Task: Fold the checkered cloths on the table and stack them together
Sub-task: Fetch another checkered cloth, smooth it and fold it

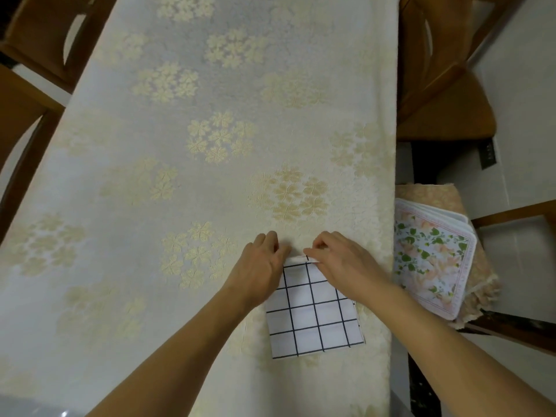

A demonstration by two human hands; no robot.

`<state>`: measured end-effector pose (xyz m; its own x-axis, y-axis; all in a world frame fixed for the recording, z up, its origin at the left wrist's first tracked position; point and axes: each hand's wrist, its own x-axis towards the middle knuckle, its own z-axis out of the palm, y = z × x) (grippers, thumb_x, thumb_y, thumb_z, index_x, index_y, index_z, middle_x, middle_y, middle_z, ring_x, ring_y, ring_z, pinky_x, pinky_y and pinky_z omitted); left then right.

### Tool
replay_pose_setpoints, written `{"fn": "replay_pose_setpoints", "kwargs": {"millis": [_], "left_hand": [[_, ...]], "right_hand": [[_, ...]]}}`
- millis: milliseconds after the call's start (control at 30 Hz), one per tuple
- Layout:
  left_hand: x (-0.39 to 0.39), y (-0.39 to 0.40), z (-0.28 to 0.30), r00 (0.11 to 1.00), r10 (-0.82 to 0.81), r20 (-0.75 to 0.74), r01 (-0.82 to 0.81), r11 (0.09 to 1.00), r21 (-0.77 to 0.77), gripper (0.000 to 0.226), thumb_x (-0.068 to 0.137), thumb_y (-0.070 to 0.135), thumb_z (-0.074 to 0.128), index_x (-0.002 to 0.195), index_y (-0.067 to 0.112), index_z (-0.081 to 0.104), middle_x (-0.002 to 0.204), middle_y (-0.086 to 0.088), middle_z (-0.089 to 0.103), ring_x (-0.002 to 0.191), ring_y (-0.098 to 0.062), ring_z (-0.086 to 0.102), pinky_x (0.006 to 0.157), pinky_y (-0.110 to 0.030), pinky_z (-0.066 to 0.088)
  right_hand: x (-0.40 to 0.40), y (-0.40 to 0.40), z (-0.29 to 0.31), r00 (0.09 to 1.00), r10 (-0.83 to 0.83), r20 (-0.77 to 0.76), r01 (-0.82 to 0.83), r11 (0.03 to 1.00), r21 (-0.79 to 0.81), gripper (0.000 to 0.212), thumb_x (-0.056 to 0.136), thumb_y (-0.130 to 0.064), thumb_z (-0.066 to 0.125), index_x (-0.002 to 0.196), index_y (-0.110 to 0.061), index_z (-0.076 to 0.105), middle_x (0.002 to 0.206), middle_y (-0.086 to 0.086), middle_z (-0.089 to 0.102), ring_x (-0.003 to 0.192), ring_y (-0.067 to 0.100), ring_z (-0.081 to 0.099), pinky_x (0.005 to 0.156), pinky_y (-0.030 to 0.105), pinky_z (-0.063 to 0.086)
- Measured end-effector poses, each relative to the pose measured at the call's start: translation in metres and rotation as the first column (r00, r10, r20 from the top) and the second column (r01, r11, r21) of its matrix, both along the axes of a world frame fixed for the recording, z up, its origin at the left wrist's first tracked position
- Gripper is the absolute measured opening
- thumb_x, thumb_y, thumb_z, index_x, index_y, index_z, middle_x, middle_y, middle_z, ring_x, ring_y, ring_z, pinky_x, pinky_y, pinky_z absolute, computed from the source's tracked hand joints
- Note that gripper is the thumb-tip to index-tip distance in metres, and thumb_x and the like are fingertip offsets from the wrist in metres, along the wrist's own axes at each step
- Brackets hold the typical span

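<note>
Both my hands sit at the far edge of the checkered cloth (313,314), which stretches toward me. The right hand (340,260) pinches the lifted edge; the left hand (258,266) has curled fingers, grip unclear.

A long surface (210,85) draped in a cream cloth with pale gold flower clusters fills most of the view. Brown wooden chairs (445,94) stand along both sides on a light tiled floor (526,55). On the near right chair, a beige lace-edged cushion (433,194) carries a stack of floral-printed mats (430,257).
</note>
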<state>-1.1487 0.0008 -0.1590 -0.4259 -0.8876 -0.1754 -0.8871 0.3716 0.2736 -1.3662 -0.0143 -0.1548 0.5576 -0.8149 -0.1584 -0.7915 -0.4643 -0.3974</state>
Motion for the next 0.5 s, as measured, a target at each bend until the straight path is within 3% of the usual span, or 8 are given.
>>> {"fn": "replay_pose_setpoints", "kwargs": {"millis": [100,200,333,433,500], "left_hand": [[-0.003,0.021,0.004,1.000,-0.003,-0.012,0.002,0.996,-0.089,0.040,0.085,0.002,0.061,0.124,0.011,0.058,0.116,-0.013,0.057,0.099,-0.029,0.056,0.080,-0.038,0.051],[-0.007,0.040,0.013,0.999,-0.024,-0.024,0.021,0.994,-0.110,0.048,0.089,0.003,0.059,0.137,0.007,0.053,0.133,-0.017,0.059,0.119,-0.031,0.059,0.101,-0.043,0.048],[-0.013,0.070,0.025,0.999,-0.020,-0.051,0.013,0.990,-0.138,0.052,0.087,0.001,0.059,0.138,0.002,0.052,0.135,-0.020,0.059,0.122,-0.034,0.059,0.104,-0.048,0.048],[-0.018,0.091,0.033,0.998,-0.005,-0.058,-0.005,0.986,-0.164,0.052,0.093,0.008,0.032,0.142,0.003,0.050,0.139,-0.019,0.057,0.128,-0.033,0.056,0.106,-0.047,0.046],[-0.019,0.106,0.032,0.999,-0.005,-0.054,-0.004,0.987,-0.159,0.054,0.094,0.010,0.027,0.143,0.003,0.048,0.142,-0.018,0.054,0.132,-0.032,0.053,0.108,-0.046,0.045]], "right_hand": [[-0.004,0.018,0.002,0.999,-0.019,0.044,0.020,0.999,-0.029,0.046,0.080,-0.007,0.076,0.125,-0.019,0.068,0.123,0.006,0.065,0.107,0.028,0.064,0.079,0.043,0.058],[-0.007,0.033,0.010,0.997,-0.030,0.070,0.036,0.995,-0.093,0.053,0.075,-0.005,0.081,0.125,-0.018,0.068,0.125,0.008,0.067,0.111,0.029,0.066,0.087,0.045,0.058],[-0.013,0.058,0.020,0.993,-0.007,0.115,0.026,0.985,-0.172,0.053,0.079,-0.006,0.080,0.128,-0.017,0.066,0.132,0.006,0.064,0.120,0.030,0.062,0.100,0.046,0.051],[-0.018,0.079,0.022,0.993,0.016,0.114,0.008,0.979,-0.206,0.053,0.083,-0.006,0.076,0.133,-0.017,0.063,0.137,0.005,0.061,0.128,0.028,0.057,0.105,0.046,0.047],[-0.022,0.093,0.020,0.994,0.030,0.104,-0.008,0.978,-0.207,0.052,0.086,-0.007,0.074,0.135,-0.017,0.062,0.140,0.005,0.059,0.132,0.028,0.054,0.107,0.047,0.045]]}}
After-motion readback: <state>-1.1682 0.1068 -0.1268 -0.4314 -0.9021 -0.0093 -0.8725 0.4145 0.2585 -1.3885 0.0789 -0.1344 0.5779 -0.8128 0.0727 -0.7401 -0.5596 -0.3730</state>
